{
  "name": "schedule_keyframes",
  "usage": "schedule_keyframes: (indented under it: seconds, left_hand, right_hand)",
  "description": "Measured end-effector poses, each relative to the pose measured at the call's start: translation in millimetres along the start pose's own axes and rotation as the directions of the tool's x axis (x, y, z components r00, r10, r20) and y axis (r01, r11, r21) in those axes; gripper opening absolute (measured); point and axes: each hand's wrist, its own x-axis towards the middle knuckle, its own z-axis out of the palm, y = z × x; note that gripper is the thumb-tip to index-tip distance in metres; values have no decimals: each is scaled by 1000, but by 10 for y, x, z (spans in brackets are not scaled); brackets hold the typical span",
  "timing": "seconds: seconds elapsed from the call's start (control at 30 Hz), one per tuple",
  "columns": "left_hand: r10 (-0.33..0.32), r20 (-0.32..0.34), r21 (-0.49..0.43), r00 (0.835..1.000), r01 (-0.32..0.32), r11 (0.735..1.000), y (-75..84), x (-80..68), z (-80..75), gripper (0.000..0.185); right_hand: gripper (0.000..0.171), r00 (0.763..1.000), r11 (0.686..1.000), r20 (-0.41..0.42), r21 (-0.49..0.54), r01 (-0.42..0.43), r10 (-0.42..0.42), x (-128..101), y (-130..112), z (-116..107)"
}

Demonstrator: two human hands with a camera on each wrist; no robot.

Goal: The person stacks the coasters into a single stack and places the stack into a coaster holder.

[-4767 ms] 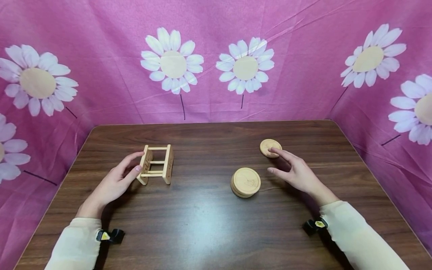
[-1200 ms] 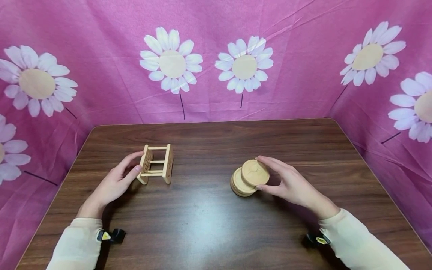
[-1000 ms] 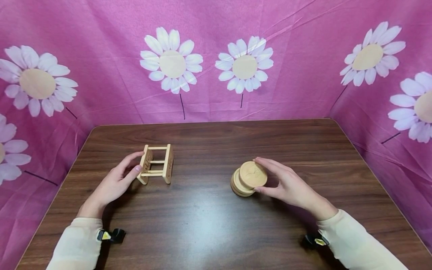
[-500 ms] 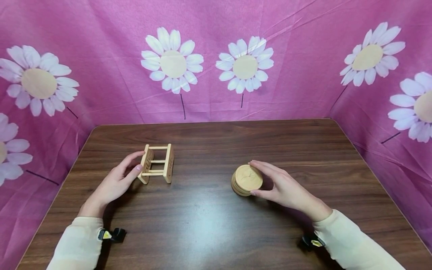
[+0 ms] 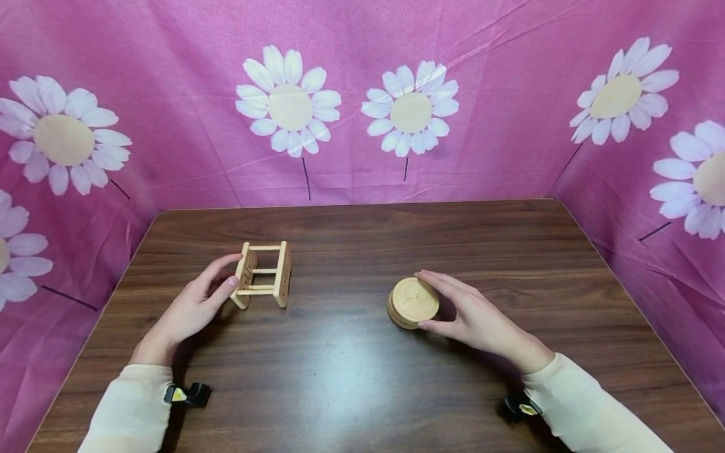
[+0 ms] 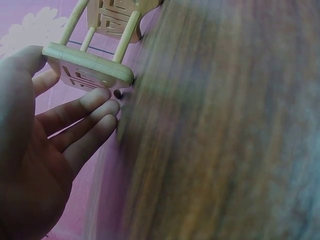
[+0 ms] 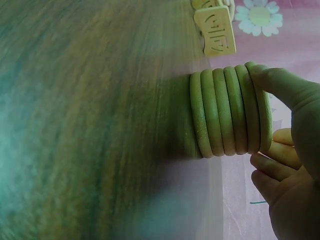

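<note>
Five coasters (image 7: 227, 111) stacked right of table (image 5: 351, 390) centre | my right hand (image 5: 481, 321) curls round top one | left hand (image 5: 189, 308), fingers relaxed, touches rack (image 5: 263, 275) toward left edge | rack unloaded.

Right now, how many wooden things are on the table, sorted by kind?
Round wooden coasters: 6 by their edges in the right wrist view, in one stack under the right hand
Wooden rack: 1, touched by the left hand
Total: 7
</note>
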Motion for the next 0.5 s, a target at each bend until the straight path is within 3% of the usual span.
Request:
schedule_keyframes:
  seconds: [0.2, 0.27, 0.33, 0.4, 0.5]
  left_hand:
    - [-52, -1, 71, 999, 52, 996, 40, -8, -49, 48]
    - [-63, -45, 115, 997, 68, 991, 56, -27, -70, 46]
    - [-46, -139, 134, 989, 65, 989, 73, -48, -75, 44]
    - [-1, -262, 118, 965, 33, 992, 108, -57, -57, 40]
    - [81, -404, 78, 911, -54, 995, 228, -38, -12, 35]
  right_hand:
    - [90, 999, 998, -12, 51, -42, 43, -36, 24, 1]
    - [91, 998, 995, -12, 81, -61, 62, -50, 42, 3]
    - [92, 997, 991, -7, 106, -80, 82, -67, 71, 12]
    - [92, 995, 987, 7, 128, -99, 99, -81, 103, 21]
    - [91, 991, 980, 31, 152, -131, 127, -98, 143, 32]
